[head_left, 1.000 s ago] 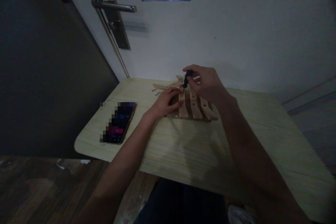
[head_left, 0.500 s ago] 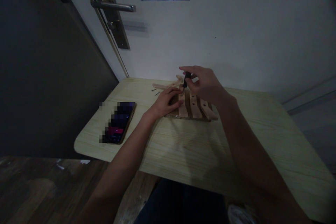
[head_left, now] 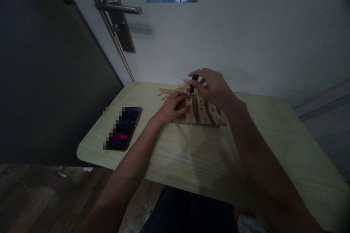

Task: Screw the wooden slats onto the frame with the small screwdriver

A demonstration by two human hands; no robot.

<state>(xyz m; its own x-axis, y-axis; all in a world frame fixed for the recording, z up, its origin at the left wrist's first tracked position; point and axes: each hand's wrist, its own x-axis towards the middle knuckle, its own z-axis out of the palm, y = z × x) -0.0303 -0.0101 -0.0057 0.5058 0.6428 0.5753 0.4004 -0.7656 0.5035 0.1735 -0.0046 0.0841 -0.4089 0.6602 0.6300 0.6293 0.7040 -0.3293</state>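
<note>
A small wooden slatted piece (head_left: 202, 112) with several light slats and drilled holes lies on the pale wooden table (head_left: 207, 160). My left hand (head_left: 174, 106) rests curled on its left end, pressing it down. My right hand (head_left: 211, 87) pinches a small black-handled screwdriver (head_left: 192, 84) upright, its tip on the far left slat just beyond my left fingertips. More loose wooden strips (head_left: 175, 89) lie behind the piece.
A phone (head_left: 123, 128) with a lit screen lies near the table's left edge. A few small dark screws (head_left: 162, 97) sit by the loose strips. Behind the table are a white wall and a door with a metal lever handle (head_left: 118, 7).
My right fingers have shifted round the screwdriver handle, as if turning it. The left hand and the slatted piece stay where they were.
</note>
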